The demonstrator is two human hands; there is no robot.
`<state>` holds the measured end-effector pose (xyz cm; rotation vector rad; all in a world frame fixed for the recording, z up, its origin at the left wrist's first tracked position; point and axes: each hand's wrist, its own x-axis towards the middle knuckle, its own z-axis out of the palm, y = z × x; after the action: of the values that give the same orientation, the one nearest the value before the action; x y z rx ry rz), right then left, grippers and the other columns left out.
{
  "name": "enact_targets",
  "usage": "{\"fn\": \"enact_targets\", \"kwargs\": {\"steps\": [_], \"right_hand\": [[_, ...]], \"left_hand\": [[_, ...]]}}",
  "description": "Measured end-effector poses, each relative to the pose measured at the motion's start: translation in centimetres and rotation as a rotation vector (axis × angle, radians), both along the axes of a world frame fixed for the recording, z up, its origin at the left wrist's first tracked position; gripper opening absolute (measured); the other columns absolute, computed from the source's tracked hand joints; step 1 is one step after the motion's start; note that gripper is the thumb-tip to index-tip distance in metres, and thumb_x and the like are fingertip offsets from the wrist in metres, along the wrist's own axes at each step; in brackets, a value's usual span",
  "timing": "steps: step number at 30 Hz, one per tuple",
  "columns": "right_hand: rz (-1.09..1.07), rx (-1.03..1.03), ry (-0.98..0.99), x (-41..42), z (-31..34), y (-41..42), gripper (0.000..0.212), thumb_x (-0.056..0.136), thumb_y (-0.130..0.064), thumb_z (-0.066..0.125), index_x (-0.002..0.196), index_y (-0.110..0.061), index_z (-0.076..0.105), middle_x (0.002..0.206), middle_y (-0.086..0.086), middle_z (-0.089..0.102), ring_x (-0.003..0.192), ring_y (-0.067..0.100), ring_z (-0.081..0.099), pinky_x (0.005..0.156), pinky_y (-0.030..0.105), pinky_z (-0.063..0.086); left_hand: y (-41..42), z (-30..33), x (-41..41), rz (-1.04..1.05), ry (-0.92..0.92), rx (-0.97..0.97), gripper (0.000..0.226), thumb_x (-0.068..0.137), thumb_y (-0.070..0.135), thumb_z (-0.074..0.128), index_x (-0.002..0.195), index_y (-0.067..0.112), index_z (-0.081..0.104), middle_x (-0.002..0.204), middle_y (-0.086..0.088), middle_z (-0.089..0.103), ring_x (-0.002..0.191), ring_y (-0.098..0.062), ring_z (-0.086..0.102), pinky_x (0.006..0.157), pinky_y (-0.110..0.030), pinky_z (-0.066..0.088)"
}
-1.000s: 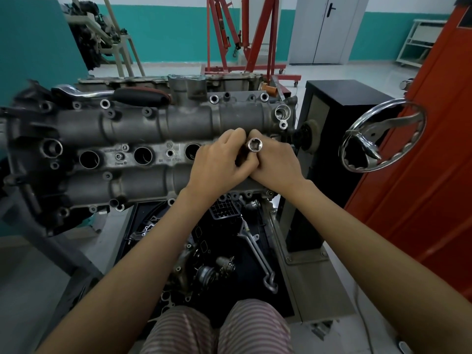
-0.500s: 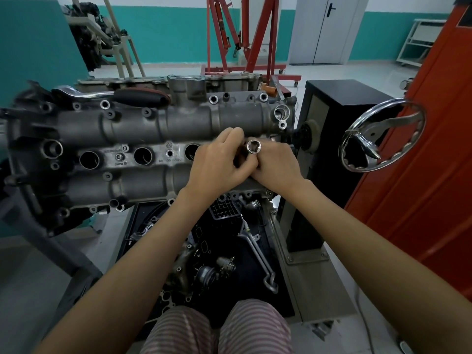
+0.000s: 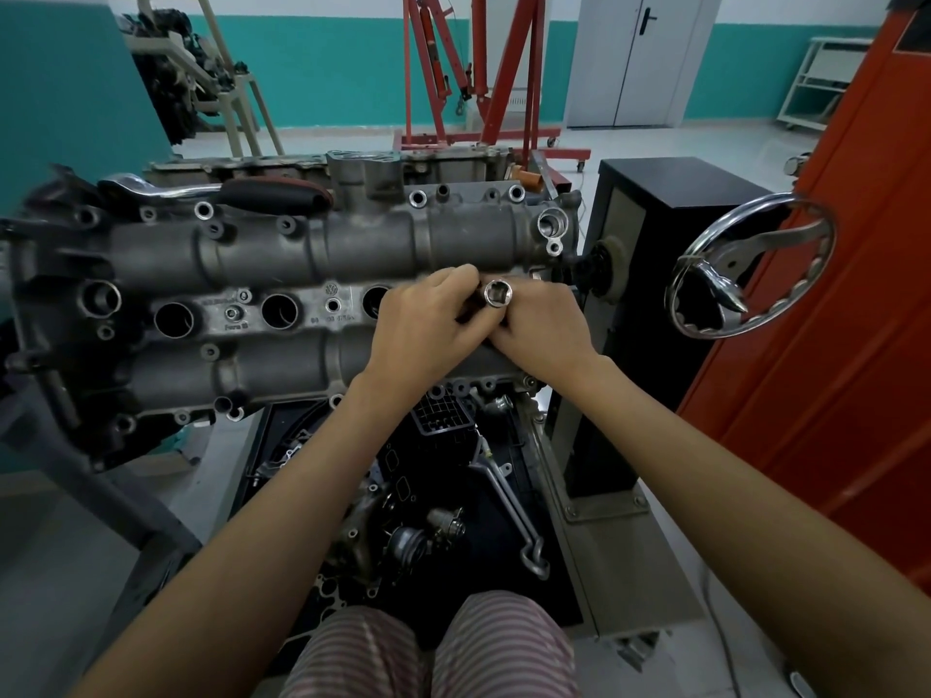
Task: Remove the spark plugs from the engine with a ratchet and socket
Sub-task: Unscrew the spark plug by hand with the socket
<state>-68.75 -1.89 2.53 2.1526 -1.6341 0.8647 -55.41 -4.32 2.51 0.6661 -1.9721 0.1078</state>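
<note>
Gripping the socket [image 3: 497, 293] with both hands, I hold it over the right end of the engine [image 3: 262, 289], its square drive opening facing up toward me. My left hand [image 3: 428, 322] has its fingers curled around the dark lower part of the tool from the left; my right hand [image 3: 541, 327] wraps it from the right, fingers bent, the two hands touching each other just below the chrome end. What lies under my hands is hidden. Three open plug wells [image 3: 279, 310] show in a row on the engine to the left of my hands. The ratchet [image 3: 221, 191], chrome with a black grip, lies along the far top edge of the engine, well apart from both hands.
</note>
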Motion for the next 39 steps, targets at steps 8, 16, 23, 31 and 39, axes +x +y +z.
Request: {"fn": "enact_targets", "kwargs": {"steps": [8, 16, 23, 31, 39], "right_hand": [[0.023, 0.015, -0.067, 0.15, -0.01, 0.03, 0.020, 0.084, -0.024, 0.054, 0.085, -0.005, 0.047, 0.071, 0.005, 0.055, 0.060, 0.025, 0.053, 0.049, 0.030, 0.035], [0.013, -0.014, -0.013, 0.12, 0.03, 0.04, 0.031, 0.087, -0.031, 0.048, 0.097, -0.009, 0.066, 0.086, 0.006, 0.069, 0.077, 0.027, 0.063, 0.058, 0.033, 0.044], [0.047, 0.014, -0.058, 0.18, 0.17, 0.18, 0.018, 0.084, -0.020, 0.054, 0.086, -0.003, 0.049, 0.077, 0.007, 0.056, 0.061, 0.026, 0.052, 0.050, 0.032, 0.036], [-0.048, -0.003, 0.009, 0.17, -0.10, -0.15, 0.038, 0.081, -0.038, 0.039, 0.086, -0.009, 0.063, 0.078, 0.004, 0.067, 0.071, 0.023, 0.061, 0.055, 0.034, 0.040], [0.048, 0.004, -0.086, 0.20, 0.03, 0.19, 0.020, 0.082, -0.020, 0.057, 0.085, -0.003, 0.048, 0.077, 0.008, 0.056, 0.060, 0.027, 0.052, 0.049, 0.036, 0.041]], "left_hand": [[0.35, 0.23, -0.01, 0.013, -0.022, 0.018, 0.025, 0.082, 0.028, 0.047, 0.068, 0.008, 0.041, 0.060, 0.001, 0.041, 0.047, -0.017, 0.035, 0.039, -0.031, 0.034], [0.05, 0.17, 0.09, 0.001, -0.009, 0.017, 0.035, 0.085, 0.028, 0.056, 0.060, 0.014, 0.035, 0.053, 0.005, 0.034, 0.043, -0.021, 0.039, 0.041, -0.033, 0.035], [0.37, 0.16, -0.08, 0.016, 0.004, 0.024, 0.025, 0.082, 0.029, 0.047, 0.066, 0.014, 0.035, 0.057, 0.004, 0.036, 0.045, -0.018, 0.036, 0.041, -0.029, 0.031], [-0.46, -0.31, 0.17, 0.027, -0.024, -0.029, 0.042, 0.084, 0.030, 0.058, 0.052, 0.006, 0.046, 0.044, -0.003, 0.044, 0.040, -0.019, 0.043, 0.042, -0.027, 0.033], [0.37, 0.16, -0.09, 0.003, -0.004, 0.021, 0.024, 0.081, 0.031, 0.047, 0.069, 0.013, 0.036, 0.061, 0.006, 0.036, 0.047, -0.014, 0.034, 0.041, -0.027, 0.031]]}}
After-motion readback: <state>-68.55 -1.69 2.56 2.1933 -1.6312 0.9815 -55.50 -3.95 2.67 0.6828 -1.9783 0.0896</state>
